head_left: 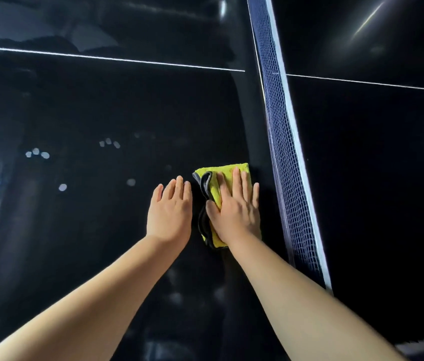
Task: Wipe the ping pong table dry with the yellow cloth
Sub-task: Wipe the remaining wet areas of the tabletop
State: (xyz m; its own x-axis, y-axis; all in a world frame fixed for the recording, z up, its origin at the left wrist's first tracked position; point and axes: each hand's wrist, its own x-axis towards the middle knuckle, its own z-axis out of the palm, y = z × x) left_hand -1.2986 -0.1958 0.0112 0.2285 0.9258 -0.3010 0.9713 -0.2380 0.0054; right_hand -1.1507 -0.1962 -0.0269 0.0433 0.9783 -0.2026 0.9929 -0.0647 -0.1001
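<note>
Right grip point(234, 207) is wide open, just a flat palm with straight fingers pressing down on the yellow cloth point(228, 173), not curled round anything. The cloth is folded, with a grey backing showing along its 9 o'clock edge. Its far edge pokes out past the fingertips at 12 and its near corner sits under the wrist at 6.

Left grip point(170, 209) is also open with the fingers straight and together, holding nothing. It's just beside the cloth at its 9 o'clock. Can't tell if it's actually resting on the bench point(75, 100) or hovering.

At the cloth's 3 o'clock there's only a narrow dark strip before the net point(291, 157), which runs from about 12 down to 5 with a white band along its top.

From 9 round to 11 there's loads of open glossy black surface. It has some pale spots point(36, 152) on it, droplets or reflections, can't say which. The white line point(101, 58) crosses way out at 12, well apart from the cloth.
</note>
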